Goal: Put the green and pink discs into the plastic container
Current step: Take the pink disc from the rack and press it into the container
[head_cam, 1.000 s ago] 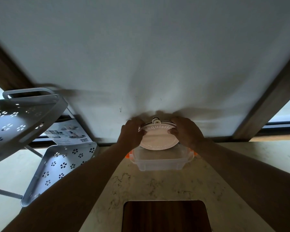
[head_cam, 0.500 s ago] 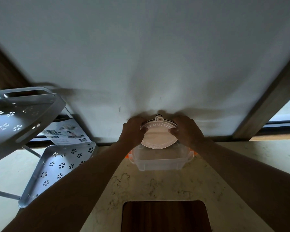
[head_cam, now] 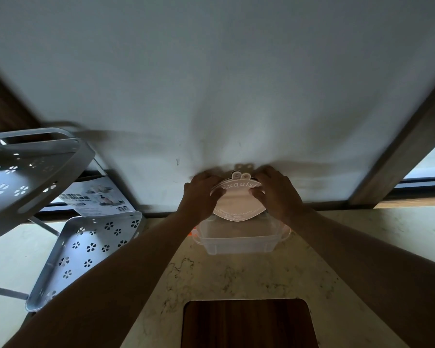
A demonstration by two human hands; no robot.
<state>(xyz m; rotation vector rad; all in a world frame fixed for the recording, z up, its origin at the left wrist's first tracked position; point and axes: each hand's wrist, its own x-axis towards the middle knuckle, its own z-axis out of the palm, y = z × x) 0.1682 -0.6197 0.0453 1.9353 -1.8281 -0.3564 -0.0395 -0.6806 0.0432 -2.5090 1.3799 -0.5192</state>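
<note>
A pale pink disc [head_cam: 237,204] with the word "Exquisite" printed on it is held upright, tilted toward me, above a clear plastic container [head_cam: 239,243] with orange clips. My left hand [head_cam: 200,197] grips the disc's left edge and my right hand [head_cam: 276,193] grips its right edge. Small tabs [head_cam: 239,175] stick up behind the top of the pink disc, so a second disc may be stacked there; its colour is hidden. The container stands open on the marble counter [head_cam: 236,280] against the wall.
A grey perforated metal rack [head_cam: 35,177] with a lower shelf [head_cam: 86,249] stands at the left, with a printed carton [head_cam: 98,197] behind it. A dark wooden board [head_cam: 246,322] lies at the near counter edge. A white wall panel [head_cam: 216,84] rises behind the container.
Both hands have lifted the disc slightly and tilted it; the tabs behind its top edge now show more. The container has not moved.
</note>
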